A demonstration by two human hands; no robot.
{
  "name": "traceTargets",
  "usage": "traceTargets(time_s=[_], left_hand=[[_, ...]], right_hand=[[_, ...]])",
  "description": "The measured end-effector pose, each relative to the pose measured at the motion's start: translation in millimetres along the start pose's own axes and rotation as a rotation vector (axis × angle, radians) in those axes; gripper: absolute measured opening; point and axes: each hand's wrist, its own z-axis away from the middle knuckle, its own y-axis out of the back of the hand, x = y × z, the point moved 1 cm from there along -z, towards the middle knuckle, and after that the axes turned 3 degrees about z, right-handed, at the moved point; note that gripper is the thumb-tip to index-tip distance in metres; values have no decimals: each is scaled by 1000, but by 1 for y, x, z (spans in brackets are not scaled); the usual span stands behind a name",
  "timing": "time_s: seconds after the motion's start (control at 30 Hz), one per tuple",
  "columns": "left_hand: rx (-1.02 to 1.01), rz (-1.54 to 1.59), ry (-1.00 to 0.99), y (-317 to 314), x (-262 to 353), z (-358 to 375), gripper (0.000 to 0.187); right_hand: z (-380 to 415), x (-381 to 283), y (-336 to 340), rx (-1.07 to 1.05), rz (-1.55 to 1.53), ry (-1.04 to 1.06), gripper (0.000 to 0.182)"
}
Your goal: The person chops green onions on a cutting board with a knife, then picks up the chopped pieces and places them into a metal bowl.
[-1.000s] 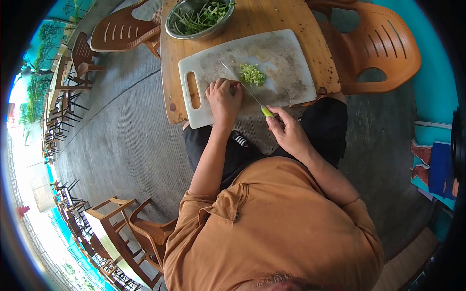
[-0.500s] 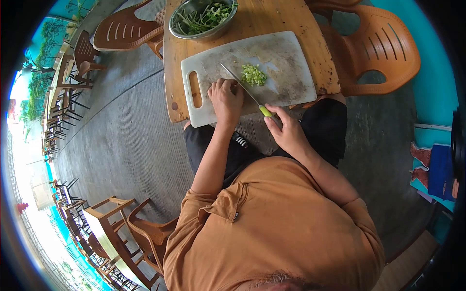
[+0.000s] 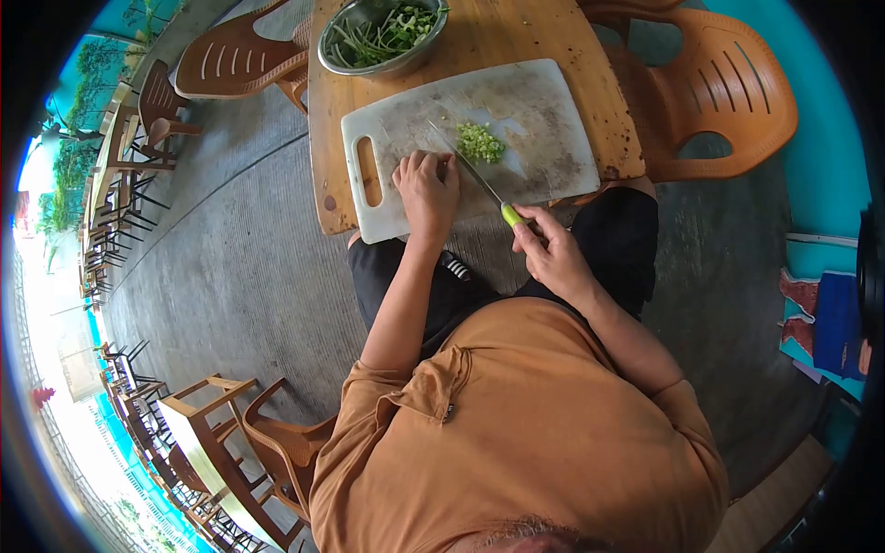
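My right hand [image 3: 553, 251] is closed around the green handle of a knife [image 3: 480, 182]. The blade slants up and left over a white cutting board [image 3: 539, 92], close beside the fingertips of my left hand [image 3: 427, 192]. Those fingers are curled down on the board; whatever lies under them is hidden. Just right of the blade sits a small heap of chopped green pieces [image 3: 480, 143], pale green and finely cut. The board has an oblong handle slot at its left end and dark stains on its surface.
A metal bowl [image 3: 403, 66] of cut green vegetables [image 3: 392, 35] stands at the table's far left. The wooden table [image 3: 604, 115] ends just below the board, near my knees. Brown plastic chairs flank it, one at the right [image 3: 724, 97] and one at the left [image 3: 235, 57].
My right hand has drawn the knife slightly down and to the right, toward my body. My left hand stays in nearly the same place, and the chopped heap looks unchanged.
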Motion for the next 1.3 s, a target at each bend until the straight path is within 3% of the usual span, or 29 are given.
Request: traceTargets(time_s=[0.33, 0.47, 0.63, 1.03, 1.27, 1.3], left_hand=[[16, 23, -5, 2, 2, 0, 9], [-12, 1, 7, 5, 2, -1, 11], [0, 31, 1, 8, 2, 1, 13], [-12, 34, 14, 6, 3, -1, 12], [10, 38, 25, 4, 1, 1, 13], [10, 41, 26, 3, 1, 1, 13]], right_hand=[[2, -3, 4, -62, -117, -115, 38], [-4, 0, 10, -77, -7, -105, 36], [-3, -6, 1, 46, 254, 68, 31], [-30, 4, -17, 159, 409, 364, 32], [-6, 2, -9, 182, 436, 392, 31], [0, -1, -5, 153, 397, 294, 30]])
